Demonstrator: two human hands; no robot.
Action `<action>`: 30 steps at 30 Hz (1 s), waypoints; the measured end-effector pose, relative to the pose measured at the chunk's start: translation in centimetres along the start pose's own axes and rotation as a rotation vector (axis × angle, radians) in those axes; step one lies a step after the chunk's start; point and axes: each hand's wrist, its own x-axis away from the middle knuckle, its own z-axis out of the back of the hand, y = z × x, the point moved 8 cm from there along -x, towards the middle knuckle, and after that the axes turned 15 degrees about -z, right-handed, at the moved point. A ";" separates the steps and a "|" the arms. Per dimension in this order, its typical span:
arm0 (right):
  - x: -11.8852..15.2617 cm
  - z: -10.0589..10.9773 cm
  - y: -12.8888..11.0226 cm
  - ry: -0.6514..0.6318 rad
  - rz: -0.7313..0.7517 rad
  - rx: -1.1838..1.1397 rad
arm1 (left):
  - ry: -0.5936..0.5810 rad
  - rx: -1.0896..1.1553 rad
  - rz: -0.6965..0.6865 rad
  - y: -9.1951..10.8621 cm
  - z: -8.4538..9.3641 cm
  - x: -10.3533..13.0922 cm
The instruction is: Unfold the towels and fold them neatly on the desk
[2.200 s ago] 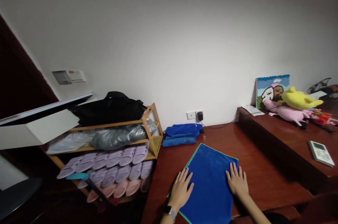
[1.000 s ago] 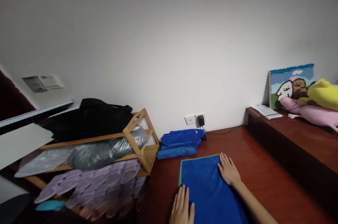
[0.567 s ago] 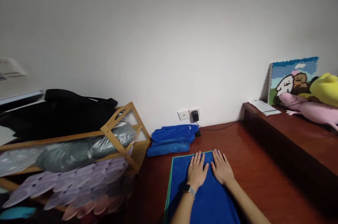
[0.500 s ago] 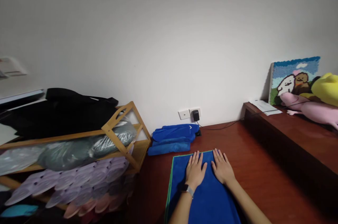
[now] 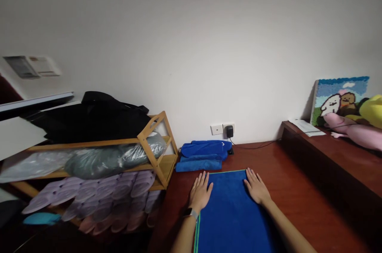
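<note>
The cloth (image 5: 231,213), blue with a green hem, lies flat on the near part of the glossy red-brown table (image 5: 298,197). The left hand (image 5: 200,192) rests palm down at its far left corner, the right hand (image 5: 257,187) at its far right one; both are unclenched, fingers straight. Just beyond, at the table's far left, lie folded blue towels (image 5: 203,156). On the pale wall (image 5: 179,46) behind, a plug (image 5: 229,131) sits in a socket, its cord (image 5: 253,148) trailing right. The raised ledge (image 5: 316,155) at right bears papers (image 5: 307,127), a leaning picture (image 5: 331,104) and a pink toy (image 5: 359,133). At left stands a wooden rack (image 5: 149,149), a black bag (image 5: 95,121) on top, slippers (image 5: 119,185) below.
</note>
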 end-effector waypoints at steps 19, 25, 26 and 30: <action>0.5 0.8 -0.7 -0.003 0.010 0.042 | -0.026 0.097 -0.136 15.0 -1.9 -4.1; 0.5 0.4 -0.5 0.007 0.002 0.028 | -0.073 -0.015 0.056 4.6 0.0 1.5; 0.4 0.4 -0.5 0.007 -0.002 0.031 | -0.063 -0.018 0.067 3.5 0.2 2.2; 0.2 0.5 -0.5 -0.019 -0.031 0.060 | -0.047 -0.011 0.066 2.0 0.5 3.4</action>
